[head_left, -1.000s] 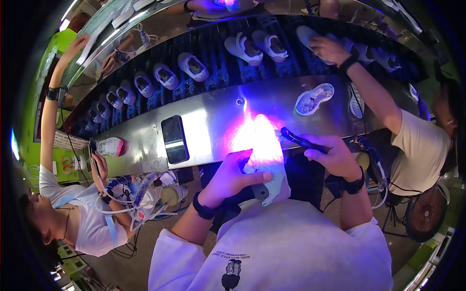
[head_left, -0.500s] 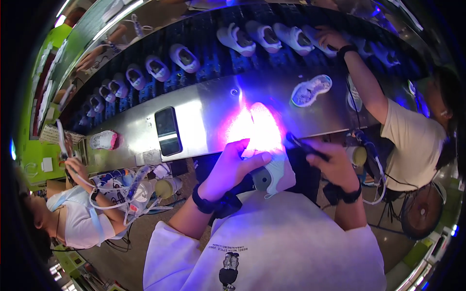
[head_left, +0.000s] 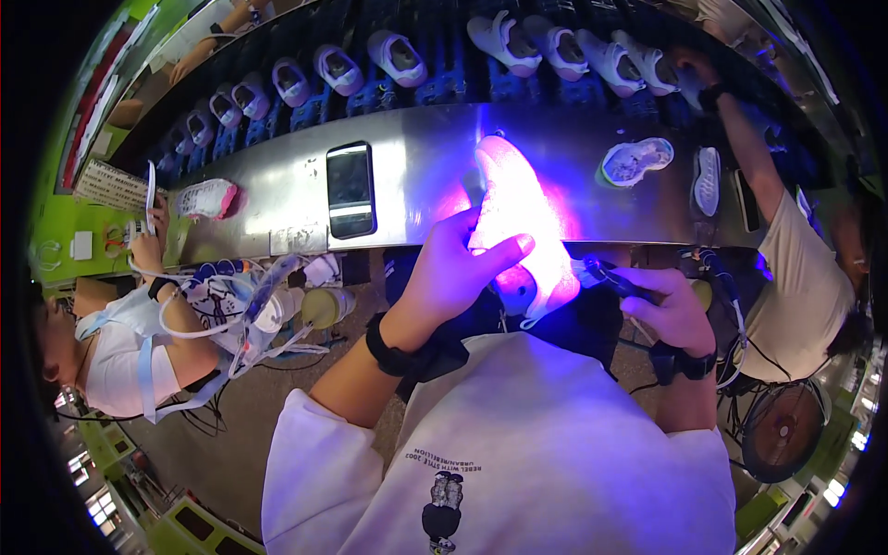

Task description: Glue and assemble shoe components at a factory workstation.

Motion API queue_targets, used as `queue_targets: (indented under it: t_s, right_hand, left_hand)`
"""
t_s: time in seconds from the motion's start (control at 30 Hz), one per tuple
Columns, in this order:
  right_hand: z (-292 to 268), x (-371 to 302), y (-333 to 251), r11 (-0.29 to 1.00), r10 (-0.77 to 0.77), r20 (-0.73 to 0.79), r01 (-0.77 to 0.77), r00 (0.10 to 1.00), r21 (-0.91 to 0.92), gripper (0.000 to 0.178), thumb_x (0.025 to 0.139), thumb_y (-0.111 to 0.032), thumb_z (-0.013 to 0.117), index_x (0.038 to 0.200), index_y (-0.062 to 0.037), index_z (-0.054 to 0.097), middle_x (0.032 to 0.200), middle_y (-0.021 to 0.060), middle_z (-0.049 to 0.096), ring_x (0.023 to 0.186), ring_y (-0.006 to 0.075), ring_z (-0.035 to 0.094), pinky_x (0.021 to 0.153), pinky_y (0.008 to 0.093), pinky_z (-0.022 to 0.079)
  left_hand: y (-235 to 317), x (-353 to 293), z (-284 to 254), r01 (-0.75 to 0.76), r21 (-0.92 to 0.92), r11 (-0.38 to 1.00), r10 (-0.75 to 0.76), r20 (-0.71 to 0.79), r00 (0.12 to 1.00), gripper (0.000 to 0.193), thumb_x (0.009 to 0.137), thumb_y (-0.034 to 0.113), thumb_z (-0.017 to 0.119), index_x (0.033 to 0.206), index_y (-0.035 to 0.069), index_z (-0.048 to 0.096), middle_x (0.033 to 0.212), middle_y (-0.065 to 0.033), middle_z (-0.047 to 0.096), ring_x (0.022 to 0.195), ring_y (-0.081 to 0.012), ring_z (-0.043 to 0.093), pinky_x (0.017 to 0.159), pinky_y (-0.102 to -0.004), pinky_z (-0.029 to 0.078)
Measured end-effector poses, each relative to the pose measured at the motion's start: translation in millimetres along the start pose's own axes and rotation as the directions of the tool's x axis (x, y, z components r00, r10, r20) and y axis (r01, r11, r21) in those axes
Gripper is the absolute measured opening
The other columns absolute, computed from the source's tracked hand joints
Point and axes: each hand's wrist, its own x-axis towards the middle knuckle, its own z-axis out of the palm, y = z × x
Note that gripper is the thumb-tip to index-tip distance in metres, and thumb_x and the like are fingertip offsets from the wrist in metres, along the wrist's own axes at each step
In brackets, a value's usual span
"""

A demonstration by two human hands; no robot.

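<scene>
My left hand (head_left: 453, 273) is closed round a shoe (head_left: 520, 199), the thumb lying across its upper. The toe points away over the metal bench, and the heel is nearest my body. Glaring pink and violet light washes out most of the shoe's surface. My right hand (head_left: 673, 310) grips a dark-handled brush (head_left: 606, 277). Its bristle end is at the shoe's right side near the heel; glare hides whether they touch.
Behind the bench (head_left: 287, 176), several pale shoes (head_left: 398, 60) stand on a dark rack. On it lie a phone (head_left: 351, 190), a white sole-shaped piece (head_left: 636, 162) and a pink-edged shoe (head_left: 208, 199). Co-workers sit left and right; one's arm (head_left: 745, 139) reaches toward the rack.
The shoe has turned, its right side now lit along its length. My right hand has brought the brush down to the heel area. The whole view has shifted a little.
</scene>
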Motion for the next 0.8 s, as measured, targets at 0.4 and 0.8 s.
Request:
queue_targets:
  t_s: [0.4, 0.8]
  right_hand:
    - [2, -18, -7, 0.912, -0.271, -0.206, 0.182, 0.940, -0.368, 0.047, 0.087, -0.003, 0.072, 0.133, -0.0076, 0.066, 0.087, 0.0093, 0.067, 0.078, 0.0168, 0.062, 0.074, 0.0310, 0.048]
    - [-14, -14, -45, 0.763, -0.377, -0.172, 0.199, 0.910, -0.615, 0.048, 0.085, -0.003, 0.072, 0.131, -0.0109, 0.067, 0.084, 0.0139, 0.065, 0.073, 0.0290, 0.063, 0.070, 0.0356, 0.050]
  left_hand:
    - [-10, 10, 18, 0.172, -0.247, 0.954, -0.197, -0.079, 0.977, 0.038, 0.102, 0.036, 0.064, 0.117, 0.002, 0.065, 0.090, -0.0005, 0.067, 0.076, -0.0058, 0.062, 0.068, -0.0212, 0.051]
    - [1, -7, 40, 0.394, -0.711, 0.583, -0.452, 0.119, 0.884, 0.043, 0.104, 0.045, 0.057, 0.123, 0.006, 0.058, 0.101, -0.0066, 0.066, 0.099, -0.0216, 0.069, 0.091, -0.0408, 0.061]
